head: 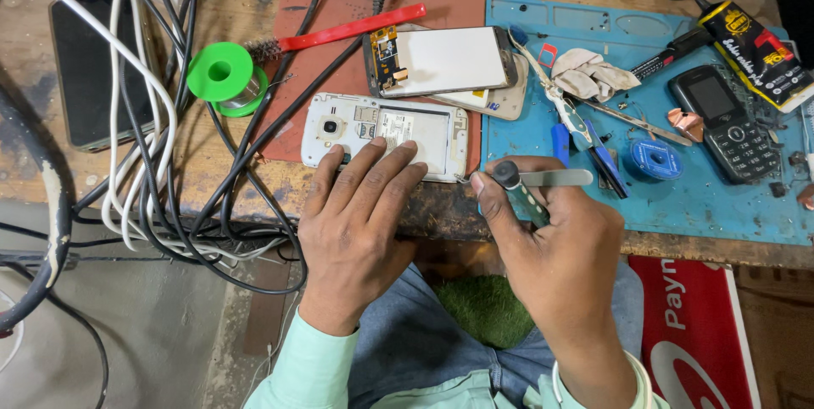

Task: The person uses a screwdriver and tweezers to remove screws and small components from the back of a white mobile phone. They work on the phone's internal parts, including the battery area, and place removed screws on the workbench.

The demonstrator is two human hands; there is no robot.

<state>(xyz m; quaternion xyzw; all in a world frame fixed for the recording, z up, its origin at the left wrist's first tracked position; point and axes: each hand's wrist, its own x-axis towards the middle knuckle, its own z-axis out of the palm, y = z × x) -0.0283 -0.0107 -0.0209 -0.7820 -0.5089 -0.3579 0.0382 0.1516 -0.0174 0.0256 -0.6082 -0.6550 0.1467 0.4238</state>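
Left hand [356,214] lies flat, fingers spread on the opened white phone [386,135], pinning it at the near edge of the surface [254,173]; right hand [555,248] pinches a screwdriver [515,189] and metal tweezers [555,178], tips aimed at the phone's corner; beyond lie a detached screen [449,59], a red brush [339,33], a green solder spool [222,75] and a keypad phone [729,121] on the blue mat [704,201].

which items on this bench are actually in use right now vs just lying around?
In use:
- left hand pressing down the opened white phone
- right hand holding a dark-handled tool at the phone's corner

Lying about:
- detached screen panel
- red-handled brush
- green solder spool
- black keypad phone
- blue mat
- tangled cables
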